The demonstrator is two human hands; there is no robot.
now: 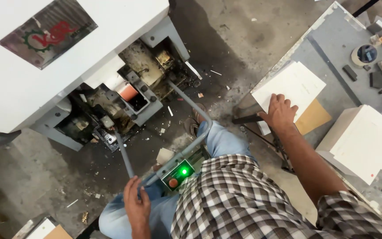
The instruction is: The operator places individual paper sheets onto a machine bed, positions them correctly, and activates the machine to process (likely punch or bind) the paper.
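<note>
Left grip [136,204] is closed around the lower end of a grey metal bar [124,156]; just beside it to the right sits a small control box [178,173] with a lit green light and a red button. Right grip [280,111] lies flat and spread wide on a stack of white sheets [298,82] on the grey worktop [328,48], holding nothing. Beyond the left grip, the bar runs up into a white machine [18,95].

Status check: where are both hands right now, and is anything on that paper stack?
Left hand grips grey metal bar beside green-lit control box. Right hand flat on white paper stack on grey table. Nothing else on the stack.
</note>
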